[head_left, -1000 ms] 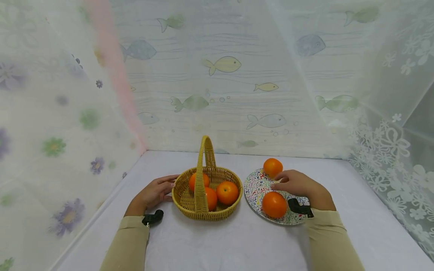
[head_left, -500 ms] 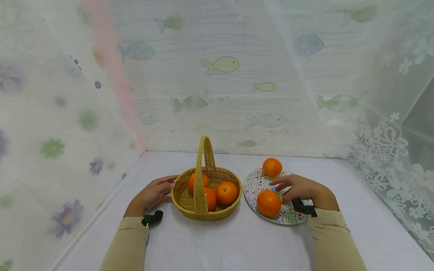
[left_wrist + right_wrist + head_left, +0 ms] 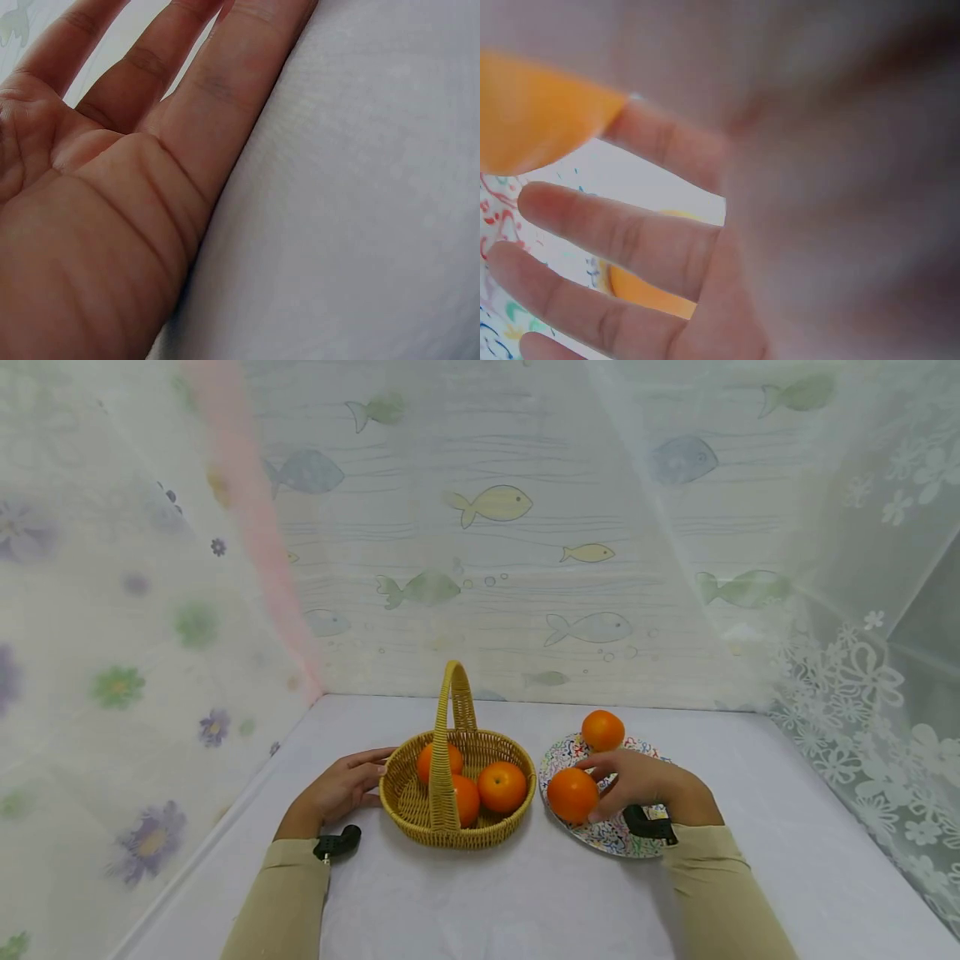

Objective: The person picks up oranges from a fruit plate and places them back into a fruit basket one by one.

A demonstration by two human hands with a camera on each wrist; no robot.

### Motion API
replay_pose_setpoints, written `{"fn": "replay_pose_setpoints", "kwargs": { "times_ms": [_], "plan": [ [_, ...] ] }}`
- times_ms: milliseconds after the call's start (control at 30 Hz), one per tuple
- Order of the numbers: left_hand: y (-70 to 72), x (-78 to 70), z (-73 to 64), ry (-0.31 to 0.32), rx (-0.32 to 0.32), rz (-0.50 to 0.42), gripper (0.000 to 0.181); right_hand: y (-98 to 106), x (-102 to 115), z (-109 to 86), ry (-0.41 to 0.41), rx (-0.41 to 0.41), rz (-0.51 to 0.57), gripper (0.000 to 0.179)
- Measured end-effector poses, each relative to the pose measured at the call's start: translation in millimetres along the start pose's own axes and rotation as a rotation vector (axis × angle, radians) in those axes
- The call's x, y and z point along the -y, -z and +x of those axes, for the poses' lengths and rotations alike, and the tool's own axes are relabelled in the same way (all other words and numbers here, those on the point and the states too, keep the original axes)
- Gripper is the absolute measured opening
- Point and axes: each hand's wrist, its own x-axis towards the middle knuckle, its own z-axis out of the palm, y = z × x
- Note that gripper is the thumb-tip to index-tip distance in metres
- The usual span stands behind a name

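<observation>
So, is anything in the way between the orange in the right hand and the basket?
Only the basket's right rim stands before the held orange; the plate's left edge lies low in the gap. Nothing else visible intervenes.

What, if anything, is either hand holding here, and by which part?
The right hand pinches an orange by its right side, between thumb and forefinger. The left hand rests beside the basket with no grip visible.
</observation>
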Motion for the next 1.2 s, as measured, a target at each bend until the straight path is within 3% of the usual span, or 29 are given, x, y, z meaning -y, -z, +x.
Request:
{"fn": "replay_pose_setpoints", "kwargs": {
  "times_ms": [233,533,867,1200],
  "plan": [
    [0.6,0.6,0.6,0.002,0.000,-0.005,0.061,-6.6,8.2,4.6,-0.007,-0.078,-0.083,0.078],
    [-0.1,-0.8,1.0,0.000,0.004,-0.009,0.060,0.0,4.4,3.0,0.002,-0.171,-0.146,0.075],
    [1.6,2.4,1.9,-0.004,0.003,-0.010,0.060,6.8,2.2,0.2,-0.017,-0.260,-0.110,0.068],
    [0.6,1.0,0.4,-0.004,0.006,-0.021,0.059,5.8,5.0,2.6,-0.041,-0.335,-0.056,0.078]
  ]
}}
